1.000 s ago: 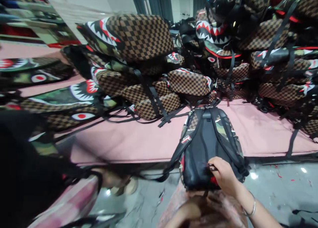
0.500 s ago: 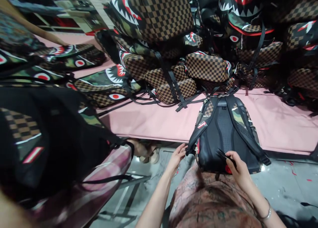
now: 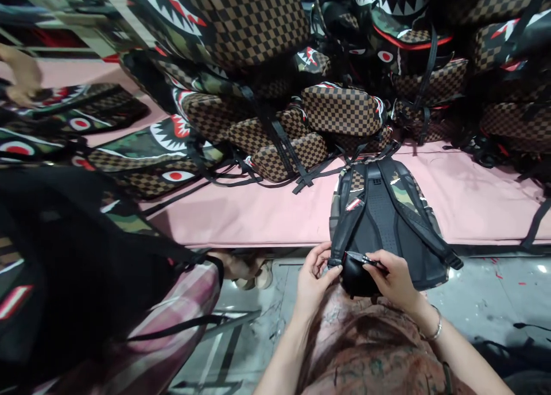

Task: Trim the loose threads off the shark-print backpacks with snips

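Note:
A black backpack (image 3: pixel 390 211) lies with its back panel and shoulder straps facing up, its lower end over the table's front edge at my lap. At its lower left side, my left hand (image 3: pixel 316 268) is closed on the lower end of the left shoulder strap (image 3: pixel 346 234), by a small buckle. My right hand (image 3: pixel 390 274) is closed round a pair of thread snips (image 3: pixel 357 258). Their metal blades point left, close to the strap end in my left hand. Whether the tips touch it, I cannot tell.
Checkered and camouflage backpacks (image 3: pixel 258 27) with shark-mouth prints are heaped along the back of the pink table (image 3: pixel 258 214). To the left, a person in plaid trousers (image 3: pixel 185 303) has a dark backpack (image 3: pixel 86 268) close by. Another person's hand (image 3: pixel 23 76) is at far left.
My right hand has moved left with the snips, which now point at the strap. My left hand has closed on the strap end. The camera view has shifted slightly.

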Action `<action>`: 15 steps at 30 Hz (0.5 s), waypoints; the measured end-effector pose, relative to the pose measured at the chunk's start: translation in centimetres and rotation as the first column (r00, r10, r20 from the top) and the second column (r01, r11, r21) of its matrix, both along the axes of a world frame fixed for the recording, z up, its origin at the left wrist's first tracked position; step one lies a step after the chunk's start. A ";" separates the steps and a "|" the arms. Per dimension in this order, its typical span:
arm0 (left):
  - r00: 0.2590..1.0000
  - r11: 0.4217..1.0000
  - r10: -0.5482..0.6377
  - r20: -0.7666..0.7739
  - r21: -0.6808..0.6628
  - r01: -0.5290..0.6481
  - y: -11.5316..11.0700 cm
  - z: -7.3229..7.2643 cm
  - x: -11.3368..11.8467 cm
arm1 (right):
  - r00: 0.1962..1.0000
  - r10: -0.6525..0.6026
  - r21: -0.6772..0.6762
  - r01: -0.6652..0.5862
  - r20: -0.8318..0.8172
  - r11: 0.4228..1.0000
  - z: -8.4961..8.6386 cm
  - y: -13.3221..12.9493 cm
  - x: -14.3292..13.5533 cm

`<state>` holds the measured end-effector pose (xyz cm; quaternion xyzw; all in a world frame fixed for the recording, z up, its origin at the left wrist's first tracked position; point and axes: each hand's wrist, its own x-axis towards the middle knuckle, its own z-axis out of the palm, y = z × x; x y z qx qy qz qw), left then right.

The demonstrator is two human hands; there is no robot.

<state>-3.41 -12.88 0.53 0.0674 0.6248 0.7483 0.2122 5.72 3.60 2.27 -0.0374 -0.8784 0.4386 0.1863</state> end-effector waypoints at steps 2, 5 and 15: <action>1.000 1.000 0.024 0.011 -0.020 -0.024 0.3 0.1 0.4 | 1.000 0.022 0.051 -0.023 0.012 0.998 0.1 0.3 0.0; 0.999 0.998 0.032 0.015 -0.062 -0.031 0.5 0.4 0.6 | 0.998 0.054 0.154 -0.060 0.041 0.986 0.1 0.6 0.1; 0.999 0.989 0.034 -0.034 -0.142 -0.038 0.9 0.6 1.0 | 0.979 0.120 0.426 -0.180 0.165 0.887 1.0 1.5 -0.5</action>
